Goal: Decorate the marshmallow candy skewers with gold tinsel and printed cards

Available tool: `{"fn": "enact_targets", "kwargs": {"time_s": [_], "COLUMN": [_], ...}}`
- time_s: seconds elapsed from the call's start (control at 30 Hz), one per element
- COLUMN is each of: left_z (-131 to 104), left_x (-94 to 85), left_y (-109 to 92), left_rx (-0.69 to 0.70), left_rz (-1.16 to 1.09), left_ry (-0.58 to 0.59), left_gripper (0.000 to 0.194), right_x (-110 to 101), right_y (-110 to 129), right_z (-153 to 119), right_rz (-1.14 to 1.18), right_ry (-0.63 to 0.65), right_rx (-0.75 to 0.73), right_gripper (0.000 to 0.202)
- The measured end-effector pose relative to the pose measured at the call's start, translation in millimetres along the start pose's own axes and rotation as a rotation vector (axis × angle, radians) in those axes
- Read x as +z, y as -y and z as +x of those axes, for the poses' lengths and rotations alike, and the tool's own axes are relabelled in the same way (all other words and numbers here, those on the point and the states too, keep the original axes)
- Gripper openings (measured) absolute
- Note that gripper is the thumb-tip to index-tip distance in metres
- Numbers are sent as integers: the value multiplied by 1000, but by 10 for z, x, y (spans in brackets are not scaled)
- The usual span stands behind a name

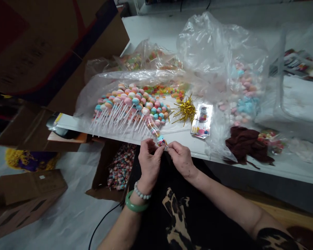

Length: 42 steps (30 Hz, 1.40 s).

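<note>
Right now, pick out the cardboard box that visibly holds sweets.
The open cardboard box below the white table, left of the left hand: multicoloured sweets lie inside; the other boxes show none.

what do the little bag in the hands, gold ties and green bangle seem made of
Little bag: likely clear plastic film, from its glossy, see-through sides.
Gold ties: likely metallic foil or film, from their glints.
Green bangle: perhaps polished stone or plastic, given its smooth gloss.

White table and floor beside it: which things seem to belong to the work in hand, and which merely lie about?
Probably in use:
wrapped candy, pinched by left hand and right hand
candies on sticks
gold ties
printed packets

Probably just lying about:
brown cloth
lower-left cardboard box
</note>
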<state>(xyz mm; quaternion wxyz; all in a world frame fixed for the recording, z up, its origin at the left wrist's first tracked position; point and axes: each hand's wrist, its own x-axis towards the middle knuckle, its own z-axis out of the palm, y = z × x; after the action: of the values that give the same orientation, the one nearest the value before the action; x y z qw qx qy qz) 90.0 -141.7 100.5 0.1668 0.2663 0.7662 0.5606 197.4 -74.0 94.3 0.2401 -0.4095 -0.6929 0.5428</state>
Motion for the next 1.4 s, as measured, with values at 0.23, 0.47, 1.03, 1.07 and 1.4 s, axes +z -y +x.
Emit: {"fn": "enact_targets", "kwargs": {"time_s": [0.23,0.47,1.03,1.07,1.4], "left_z": [-25,8,-32,-22,-44], "left_x": [-57,-27,29,46,1], "left_y": [121,149,-20,-16,-5], "left_rx": [410,463,-173,-222,60], "left_rz": [575,603,-190,-242,247], "left_ry": [33,4,247,290,141], "left_gripper": [13,16,22,24,23], "right_x": [2,-18,-18,-22,-12], "right_y": [49,92,-43,-44,-37], "right_z": [-11,-25,17,15,-25], "right_rz": [71,223,-128,-145,-143], "right_ry": [31,121,-83,-86,46], "right_rx": [59,127,-62,-81,-120], "right_gripper": [18,18,17,18,17]}}
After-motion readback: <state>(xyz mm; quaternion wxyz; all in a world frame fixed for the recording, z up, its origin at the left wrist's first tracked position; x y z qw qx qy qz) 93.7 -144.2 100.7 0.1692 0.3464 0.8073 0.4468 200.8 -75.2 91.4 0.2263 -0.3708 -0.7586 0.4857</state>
